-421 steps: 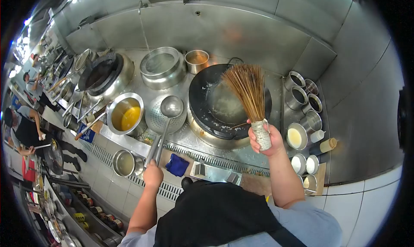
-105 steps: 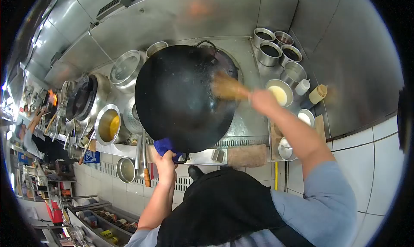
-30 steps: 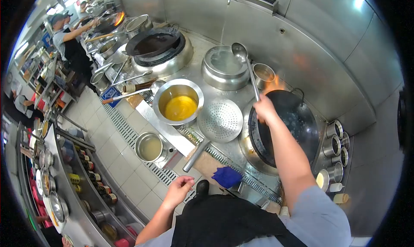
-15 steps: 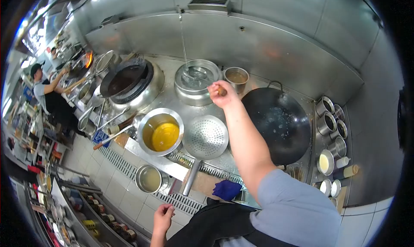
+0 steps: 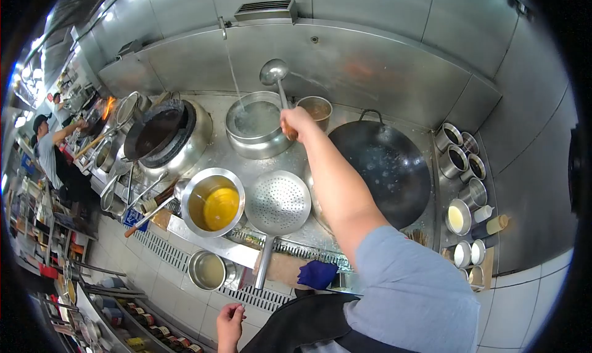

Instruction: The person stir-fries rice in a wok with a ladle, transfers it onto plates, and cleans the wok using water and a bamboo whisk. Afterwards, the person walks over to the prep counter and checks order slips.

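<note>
Right hand (image 5: 297, 123) clasps the ladle (image 5: 274, 73) by its wooden grip (image 5: 288, 131), probably for reach past the water pot (image 5: 262, 147) beside that hand; left hand (image 5: 230, 326) hangs loosely half-open, seemingly empty.

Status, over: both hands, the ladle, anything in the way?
Right hand gripping ladle, raised near water pot. Left hand loosely curled, looks empty. Nothing seen blocking ladle; right forearm hides part of wok.

A narrow commercial kitchen is shown, lined with metal panels.
Beyond the grip (image 5: 297, 125), a metal splashback (image 5: 394, 63) is topped by a vent (image 5: 265, 8). To its right, a metal side wall (image 5: 530, 112) is bordered below by white tiles (image 5: 552, 285). Nearer and left, a pale tiled floor (image 5: 154, 279) is crossed by slotted grating (image 5: 165, 251); far left, bright lights (image 5: 37, 73) are seen.
</note>
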A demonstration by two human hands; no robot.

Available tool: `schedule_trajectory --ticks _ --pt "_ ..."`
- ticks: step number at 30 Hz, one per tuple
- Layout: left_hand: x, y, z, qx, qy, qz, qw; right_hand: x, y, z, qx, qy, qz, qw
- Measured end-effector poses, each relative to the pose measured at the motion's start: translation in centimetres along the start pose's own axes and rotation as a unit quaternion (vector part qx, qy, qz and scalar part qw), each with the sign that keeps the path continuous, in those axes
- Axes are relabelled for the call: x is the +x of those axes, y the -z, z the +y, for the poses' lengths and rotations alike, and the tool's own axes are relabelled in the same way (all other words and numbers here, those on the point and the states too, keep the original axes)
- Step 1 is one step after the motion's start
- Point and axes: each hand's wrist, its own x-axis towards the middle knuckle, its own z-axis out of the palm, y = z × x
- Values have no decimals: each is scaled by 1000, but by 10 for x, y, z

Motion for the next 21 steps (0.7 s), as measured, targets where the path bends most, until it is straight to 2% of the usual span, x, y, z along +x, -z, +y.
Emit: schedule_trajectory --ticks 1,2,3,4,6,7,9,10,11,12,13,14,16,21 --pt "2 -1 -2 2 -8 -1 1000 -10 -5 2 -184 9 59 981" --pt "4 -2 -4 0 -7 3 1000 -15 -10 4 -362 17 113 925" --pt "5 -2 -5 7 -7 2 1000 -14 -8 6 -470 -24 104 876" --pt "6 -2 -4 14 -8 2 1000 -18 -6 12 -471 -24 97 876" --pt "4 -4 0 15 -7 13 1000 -27 -4 29 -650 82 105 748" --pt "3 -5 1 18 -8 16 1000 -26 -5 36 -651 85 102 748" --pt "3 -6 -6 9 -10 14 1000 -19 -1 51 -716 47 73 693" --pt "2 -8 -4 1 -12 9 1000 -16 1 52 -715 47 74 693" --pt "0 -9 -2 2 -13 8 1000 -13 3 53 -500 -40 51 864" --pt "-2 -10 1 14 -9 7 1000 -10 6 54 -242 -123 23 962" --pt "-4 -13 4 26 -6 5 1000 -22 8 47 -91 -143 9 986" --pt "-4 -14 2 25 -8 2 1000 -23 11 48 -92 -141 11 986" --pt "0 -17 -3 17 -16 3 1000 -27 26 49 128 -173 -41 976" --pt "4 -33 9 6 -33 -34 999 -105 34 11 152 -165 -30 974"
